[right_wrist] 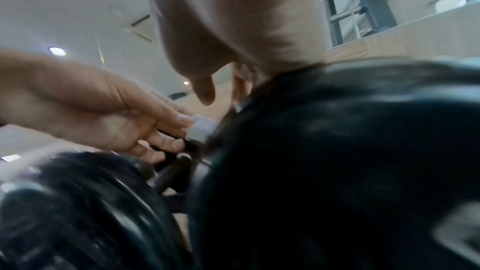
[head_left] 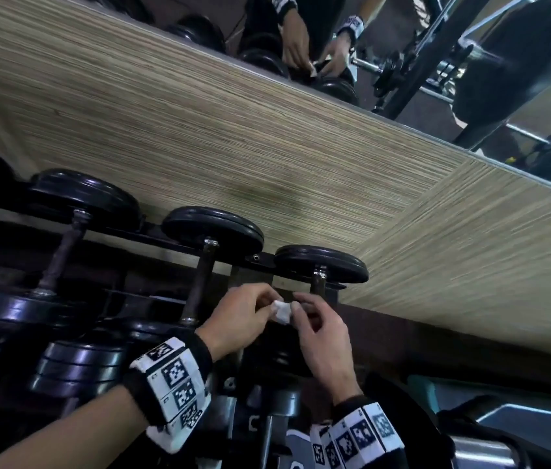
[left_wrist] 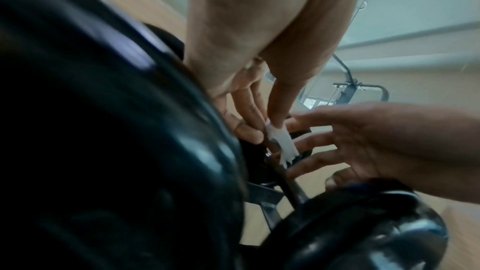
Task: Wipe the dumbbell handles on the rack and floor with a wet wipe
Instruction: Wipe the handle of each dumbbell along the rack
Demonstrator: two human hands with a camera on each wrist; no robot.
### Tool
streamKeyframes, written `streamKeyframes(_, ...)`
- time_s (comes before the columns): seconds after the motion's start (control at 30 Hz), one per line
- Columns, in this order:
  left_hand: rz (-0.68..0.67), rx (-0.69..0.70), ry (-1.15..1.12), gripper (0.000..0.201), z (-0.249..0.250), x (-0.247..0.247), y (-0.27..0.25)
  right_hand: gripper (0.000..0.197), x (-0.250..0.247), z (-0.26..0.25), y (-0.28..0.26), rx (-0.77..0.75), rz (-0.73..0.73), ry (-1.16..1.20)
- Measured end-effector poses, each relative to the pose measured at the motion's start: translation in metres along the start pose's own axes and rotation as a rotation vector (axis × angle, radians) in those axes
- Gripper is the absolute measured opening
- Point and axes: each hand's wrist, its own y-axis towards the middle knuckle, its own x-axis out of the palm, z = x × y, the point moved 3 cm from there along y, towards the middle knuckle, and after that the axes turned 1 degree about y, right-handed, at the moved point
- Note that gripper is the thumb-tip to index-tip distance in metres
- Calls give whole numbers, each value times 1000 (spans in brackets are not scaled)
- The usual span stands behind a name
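A small crumpled white wet wipe [head_left: 282,311] is held above the rack. My left hand [head_left: 272,308] pinches it between thumb and fingers, seen close in the left wrist view as the wipe [left_wrist: 280,143] hangs from the left hand's fingertips [left_wrist: 259,130]. My right hand [head_left: 301,308] is at the wipe's right edge; its fingers [left_wrist: 311,137] are spread fairly straight and its thumb [right_wrist: 205,91] stands apart from the wipe [right_wrist: 201,128]. Three black dumbbells lie across the rack [head_left: 260,258], with handles at left [head_left: 60,255], middle [head_left: 201,286] and right [head_left: 318,284]. Both hands hover over the right one.
A wood-grain wall panel [head_left: 267,147] runs right behind the rack. Above it a mirror [head_left: 402,62] reflects my hands and gym machines. Stacked black plates [head_left: 77,363] crowd the lower left. More equipment [head_left: 504,418] sits at the lower right.
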Motion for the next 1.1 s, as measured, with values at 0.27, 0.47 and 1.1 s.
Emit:
streamKeyframes(0.27, 282, -54, 45, 9, -36, -98, -51, 9, 88, -48, 20, -34, -461, 314)
streamKeyframes(0.47, 588, -108, 821, 9, -104, -196, -81, 6, 119, -20, 44, 26, -441, -115)
streamKeyframes(1.1, 759, -220, 825, 39, -119, -207, -94, 23, 113, -42, 45, -90, -727, -253)
